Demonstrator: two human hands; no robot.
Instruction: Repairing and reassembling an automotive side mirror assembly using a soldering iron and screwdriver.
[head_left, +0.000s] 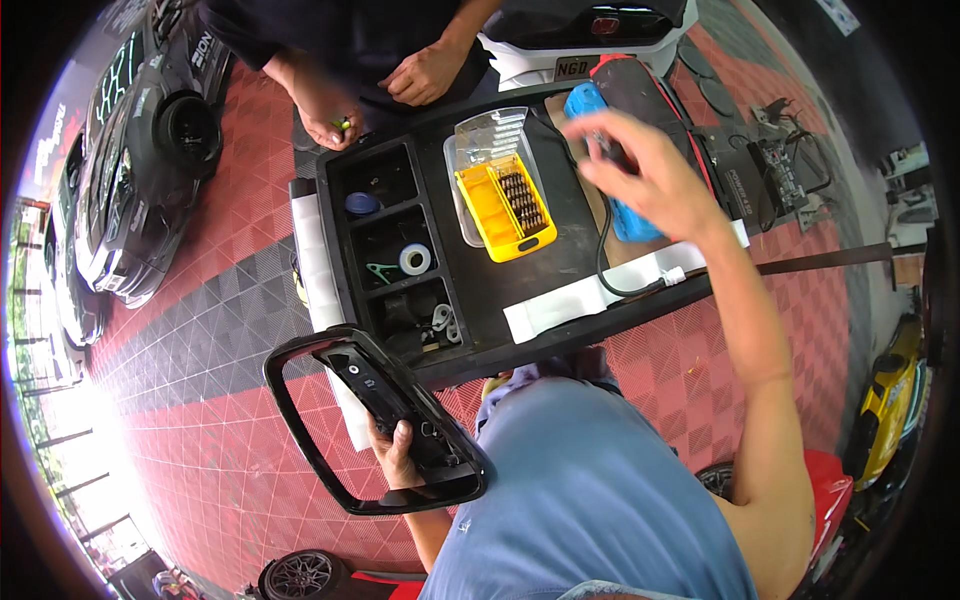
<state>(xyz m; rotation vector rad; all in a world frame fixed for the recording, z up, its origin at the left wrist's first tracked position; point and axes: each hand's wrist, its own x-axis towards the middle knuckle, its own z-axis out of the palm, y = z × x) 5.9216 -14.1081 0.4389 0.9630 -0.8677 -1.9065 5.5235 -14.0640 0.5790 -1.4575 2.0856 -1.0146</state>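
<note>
My left hand grips a black plastic frame by its inner panel, thumb on top, at the lower left beyond the cart's near edge. The frame has rounded corners, a large opening and a strip with small buttons. My right hand, blurred by motion, is raised over a blue case at the cart's right side. Its fingers are closed around a small dark object whose kind I cannot make out. Left of it lies an open yellow bit case with rows of dark bits and a clear lid.
The black cart top has side compartments holding a tape roll, a green clip and a blue round lid. A black cable crosses white foam. Opposite, another person's hands hover near the edge. Cars stand around.
</note>
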